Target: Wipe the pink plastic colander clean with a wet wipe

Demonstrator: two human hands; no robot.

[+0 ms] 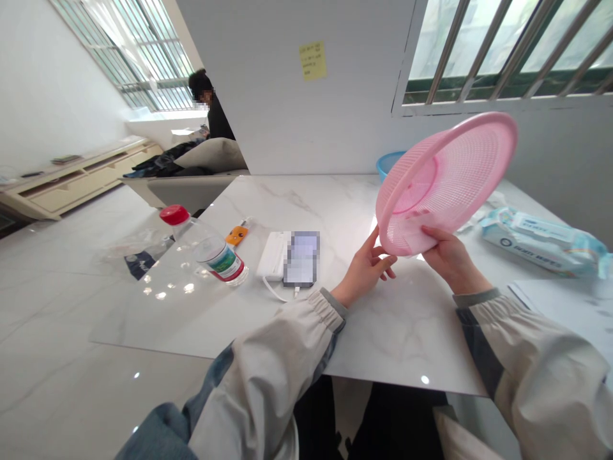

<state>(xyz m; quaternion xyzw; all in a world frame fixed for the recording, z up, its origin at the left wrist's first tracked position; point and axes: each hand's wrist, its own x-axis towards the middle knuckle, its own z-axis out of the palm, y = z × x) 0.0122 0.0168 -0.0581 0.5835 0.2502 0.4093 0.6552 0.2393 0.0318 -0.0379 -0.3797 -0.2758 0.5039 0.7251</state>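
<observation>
Pink mesh basket (462,185), tilted on its side & held up over the white marbled table (383,338), a bit to my R. My R hand (453,259) is clamped on its lower part, thumb on the mesh, other fingers hidden behind. My L hand (366,271) touches the edge just L of that, w/ fingers apart; tips partly hidden, so can't tell if they grip. Blue basin (389,165) behind; wipes pack (541,243) on R. On L: phone (301,259) beside white power bank (272,257), then red-capped bottle (223,260).
</observation>
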